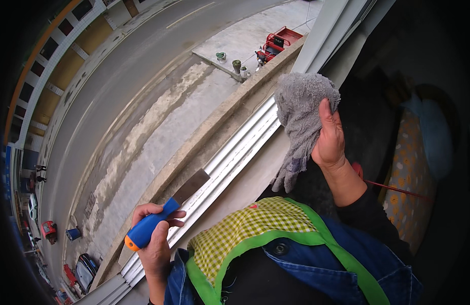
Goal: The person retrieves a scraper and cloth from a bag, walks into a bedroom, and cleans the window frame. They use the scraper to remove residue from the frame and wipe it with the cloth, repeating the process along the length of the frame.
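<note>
My left hand point(157, 232) grips the blue plastic handle of a putty knife point(153, 224), which has an orange end cap. Its flat metal blade slants up and to the right, above the white sliding-window track point(219, 162). In my right hand point(330, 141) is a bunched grey terry cloth point(307, 101), pinched between thumb and fingers. The cloth's lower end hangs down over the inner sill point(254, 171). Most of my right fingers are hidden behind the cloth. The track runs diagonally between the two hands and carries dark specks along its grooves.
Outside the track runs a concrete ledge point(204, 143), with a street point(143, 49) far below. A white window frame point(326, 34) rises at upper right. A red cargo tricycle point(275, 45) and potted plants point(237, 66) stand below. Indoors, a flower-patterned fabric point(410, 179) lies at right.
</note>
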Motion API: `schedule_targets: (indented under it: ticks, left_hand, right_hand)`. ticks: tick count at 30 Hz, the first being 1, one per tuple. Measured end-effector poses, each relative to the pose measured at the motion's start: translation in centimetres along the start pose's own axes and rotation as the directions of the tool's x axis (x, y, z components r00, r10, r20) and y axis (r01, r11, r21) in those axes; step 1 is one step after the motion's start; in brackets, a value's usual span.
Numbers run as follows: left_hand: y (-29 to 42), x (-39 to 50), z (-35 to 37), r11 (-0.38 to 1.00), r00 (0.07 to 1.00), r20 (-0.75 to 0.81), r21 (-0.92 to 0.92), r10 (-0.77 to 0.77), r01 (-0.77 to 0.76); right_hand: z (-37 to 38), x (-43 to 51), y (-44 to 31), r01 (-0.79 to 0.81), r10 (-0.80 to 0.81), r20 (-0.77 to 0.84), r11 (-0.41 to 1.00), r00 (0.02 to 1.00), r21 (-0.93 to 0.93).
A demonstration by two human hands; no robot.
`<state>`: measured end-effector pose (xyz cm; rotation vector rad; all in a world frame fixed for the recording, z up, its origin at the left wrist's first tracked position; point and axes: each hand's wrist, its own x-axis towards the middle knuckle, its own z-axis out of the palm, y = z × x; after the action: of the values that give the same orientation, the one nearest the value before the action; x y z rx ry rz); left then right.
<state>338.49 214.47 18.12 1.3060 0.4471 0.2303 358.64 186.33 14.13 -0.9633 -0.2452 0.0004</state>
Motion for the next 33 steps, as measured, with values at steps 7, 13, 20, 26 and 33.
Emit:
schedule_targets:
  ticks: [7,13,20,26,33]
  left_hand:
    - [1.4,0.1,-0.6,0.984,0.980,-0.089,0.052,0.175,-0.171]
    - [0.3,-1.3,-3.2,0.982,0.961,-0.200,0.050,0.189,-0.183]
    - [-1.7,-2.9,-4.6,0.990,0.978,-0.182,0.121,0.097,-0.076]
    - [-2.5,-2.7,-3.8,0.984,0.993,-0.107,0.176,0.049,-0.029]
    - [-4.6,-0.5,-4.1,0.979,0.980,-0.127,-0.155,-0.154,0.134]
  right_hand:
    - [4.1,0.8,-1.6,0.128,-0.128,0.235,0.992,0.963,0.017]
    - [-1.1,2.5,1.9,0.325,-0.107,0.309,0.402,0.945,-0.856]
    - [-2.9,2.7,4.7,0.602,0.164,0.594,0.003,0.787,-0.798]
    - [-0.6,0.7,6.4,0.614,0.259,0.623,0.126,0.738,-0.779]
    - [-0.2,-1.2,5.0,-0.144,0.306,0.260,0.854,0.916,-0.499]
